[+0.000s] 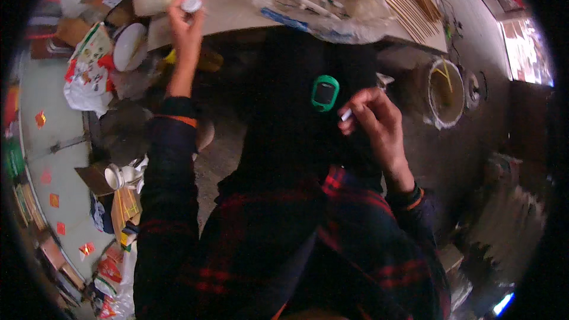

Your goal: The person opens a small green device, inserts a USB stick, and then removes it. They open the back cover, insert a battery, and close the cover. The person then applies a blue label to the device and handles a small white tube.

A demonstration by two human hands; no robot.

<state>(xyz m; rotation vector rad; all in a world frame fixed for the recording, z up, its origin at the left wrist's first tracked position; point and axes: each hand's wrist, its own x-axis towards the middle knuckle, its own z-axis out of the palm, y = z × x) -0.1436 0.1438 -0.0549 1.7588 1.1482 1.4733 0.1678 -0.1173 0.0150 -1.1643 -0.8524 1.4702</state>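
My left hand (pixel 185 24) is raised at the table's near edge, its fingers closed round a small white round-topped container (pixel 191 4). Most of the container's side is hidden by the fingers. Over my lap, my right hand (pixel 379 120) pinches a small white strip (pixel 346 115) between thumb and fingertips. Just left of those fingertips, a green handheld meter (pixel 324 93) with a dark screen rests on my dark trousers. The strip and the meter are apart.
On the table (pixel 228 15) ahead lie a clear plastic bag (pixel 320 0) with small pieces in it and a bundle of thin sticks (pixel 412 15). A lined bucket (pixel 446 92) stands on the right. Bags and boxes crowd the left, with a white cup (pixel 112 176) among them.
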